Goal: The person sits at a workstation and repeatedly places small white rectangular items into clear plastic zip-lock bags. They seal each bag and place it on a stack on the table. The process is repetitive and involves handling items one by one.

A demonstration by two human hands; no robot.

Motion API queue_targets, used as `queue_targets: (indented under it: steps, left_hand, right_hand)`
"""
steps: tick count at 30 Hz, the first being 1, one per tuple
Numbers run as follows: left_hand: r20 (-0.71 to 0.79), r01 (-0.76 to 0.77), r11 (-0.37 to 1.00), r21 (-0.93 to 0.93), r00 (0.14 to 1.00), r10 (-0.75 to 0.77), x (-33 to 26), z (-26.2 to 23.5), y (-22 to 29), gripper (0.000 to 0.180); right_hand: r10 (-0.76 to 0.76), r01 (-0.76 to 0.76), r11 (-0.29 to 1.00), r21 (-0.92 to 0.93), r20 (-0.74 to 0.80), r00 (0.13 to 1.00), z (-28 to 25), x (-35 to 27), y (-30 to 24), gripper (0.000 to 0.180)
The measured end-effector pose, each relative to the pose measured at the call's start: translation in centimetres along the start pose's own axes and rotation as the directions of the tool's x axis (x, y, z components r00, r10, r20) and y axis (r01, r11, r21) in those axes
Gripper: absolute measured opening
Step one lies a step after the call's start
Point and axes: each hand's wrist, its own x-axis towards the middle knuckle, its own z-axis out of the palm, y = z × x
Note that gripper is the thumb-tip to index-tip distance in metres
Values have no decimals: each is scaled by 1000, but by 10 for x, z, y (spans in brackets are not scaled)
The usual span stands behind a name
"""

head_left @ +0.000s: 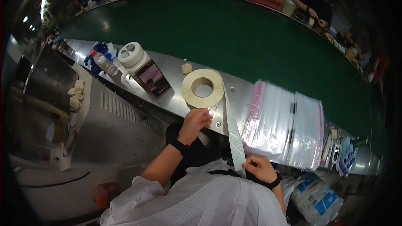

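cream label roll [202, 88], pale strip [234, 136] apparently pinched by right hand [260, 168].

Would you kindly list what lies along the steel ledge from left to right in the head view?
Bottle → white fan → phone → label roll → clear bags → blue holder.

Cream label roll [202, 88] lies flat on the steel ledge beside the green belt, hollow core facing up. Pale backing strip [234, 136] runs off its right side, down over the ledge edge, taut, slightly slanted.
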Motion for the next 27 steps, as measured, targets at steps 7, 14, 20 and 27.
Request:
queue_targets:
  steps: [7, 14, 20, 27]
  left_hand:
    - [329, -369, 618, 694, 926, 184, -79, 31, -19, 25]
    - [379, -468, 563, 681, 883, 277, -90, 47, -41, 27]
    - [368, -352, 704, 617, 920, 138, -81, 43, -28, 17]
    - [313, -529, 362, 767, 802, 510, -64, 39, -7, 12]
  right_hand:
    - [-58, 61, 993, -104, 40, 998, 14, 17, -9, 11]
    - [-311, 219, 900, -376, -203, 929, 39, 42, -23, 15]
    - [-299, 228, 911, -345, -168, 939, 39, 38, -30, 16]
    - [-171, 166, 917, -362, 17, 985, 19, 19, -4, 16]
